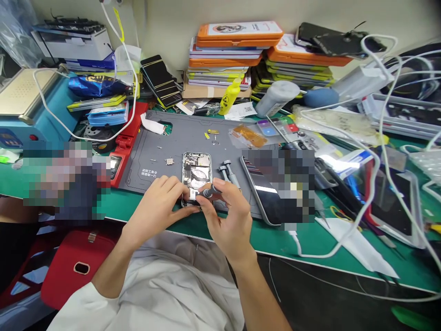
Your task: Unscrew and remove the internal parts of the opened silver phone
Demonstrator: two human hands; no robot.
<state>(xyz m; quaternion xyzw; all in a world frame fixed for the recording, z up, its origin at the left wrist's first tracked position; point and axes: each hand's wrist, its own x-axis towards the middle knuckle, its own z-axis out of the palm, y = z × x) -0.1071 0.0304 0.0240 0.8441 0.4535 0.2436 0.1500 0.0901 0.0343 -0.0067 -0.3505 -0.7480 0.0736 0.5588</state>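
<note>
An opened phone body point(196, 172) lies on a grey work mat point(193, 133) with its insides showing. My left hand point(160, 204) rests on the phone's near end, fingers curled round its lower edge. My right hand point(227, 216) pinches a small dark screwdriver point(206, 192) at the phone's near end. Two more screwdrivers point(228, 172) lie just right of the phone. A detached phone screen point(265, 191) lies face up farther right.
Small screws and parts point(168, 161) dot the mat. Stacked orange and grey cases point(227, 50) stand at the back, with a yellow bottle point(229, 95). White cables point(361, 184) loop across the right. A blue machine point(24, 105) sits at left, a red bag point(79, 262) below.
</note>
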